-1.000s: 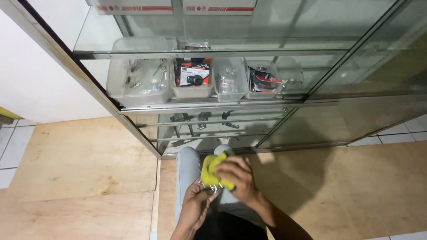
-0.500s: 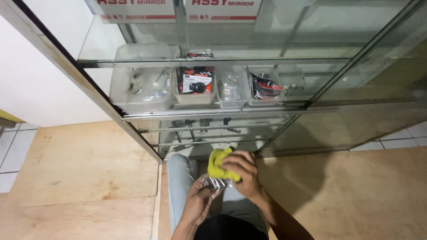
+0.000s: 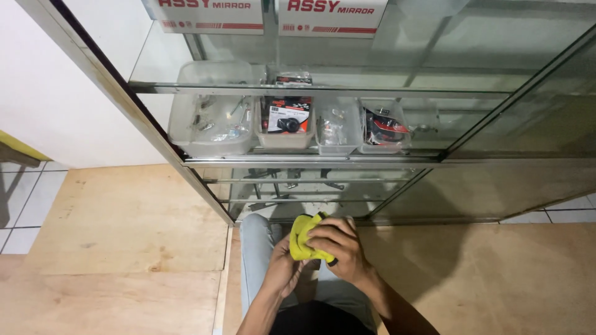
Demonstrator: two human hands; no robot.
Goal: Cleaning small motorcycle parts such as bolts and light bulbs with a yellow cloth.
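Observation:
A yellow cloth is bunched in front of my lap, and my right hand is closed over it from the right. My left hand sits just under and left of the cloth, fingers curled around something small and dark that the cloth mostly hides. Both hands hover over my light blue jeans, directly in front of the bottom of a glass display cabinet.
The cabinet's middle shelf holds several clear plastic tubs with small parts and packaged items. White cardboard boxes stand on the top shelf. Metal tools lie on the lowest shelf. Plywood flooring spreads left and right, with white tiles at the edges.
The view has tilted up slightly, showing more of the top shelf. The small shiny piece seen in my left hand earlier is now covered by the cloth and my right hand.

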